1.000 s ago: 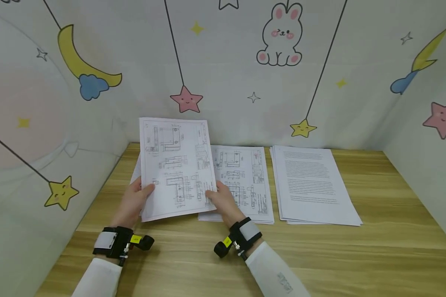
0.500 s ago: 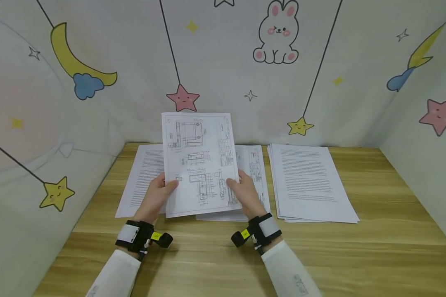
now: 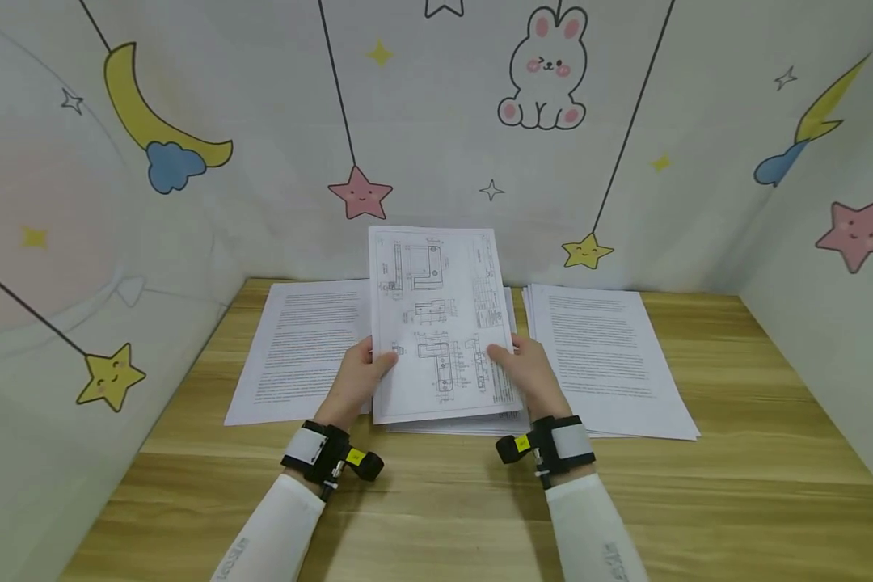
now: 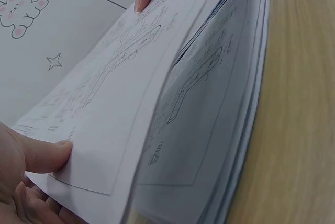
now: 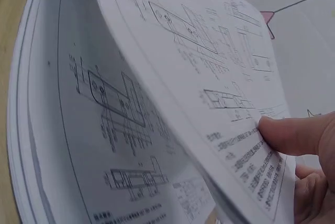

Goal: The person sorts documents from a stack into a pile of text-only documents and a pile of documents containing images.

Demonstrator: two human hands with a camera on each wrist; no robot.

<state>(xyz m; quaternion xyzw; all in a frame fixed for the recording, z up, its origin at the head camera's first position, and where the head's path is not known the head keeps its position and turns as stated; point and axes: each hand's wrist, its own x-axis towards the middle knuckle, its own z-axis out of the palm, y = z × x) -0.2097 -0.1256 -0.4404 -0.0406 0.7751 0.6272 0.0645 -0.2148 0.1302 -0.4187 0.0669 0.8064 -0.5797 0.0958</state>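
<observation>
Between my two hands is a paper sheet with technical drawings (image 3: 444, 323), tilted up above the middle pile. My left hand (image 3: 352, 380) grips its left edge, thumb on the printed face and fingers behind. On the opposite edge my right hand (image 3: 534, 373) pinches it the same way. Below it lies the middle pile of drawing sheets (image 4: 209, 98), mostly hidden in the head view. Both wrist views show a gap between the held paper and this pile, whose top sheet (image 5: 94, 145) carries a similar drawing.
To the left lies a text-printed sheet (image 3: 301, 347), partly behind my left hand. A stack of text pages (image 3: 604, 356) sits at the right, its edges slightly uneven. The wooden table (image 3: 436, 509) meets a cartoon-printed cloth wall (image 3: 436, 121) at the back.
Both hands have carried the drawing sheet rightward, from over the left text sheet to over the middle pile. The left text sheet is now largely uncovered.
</observation>
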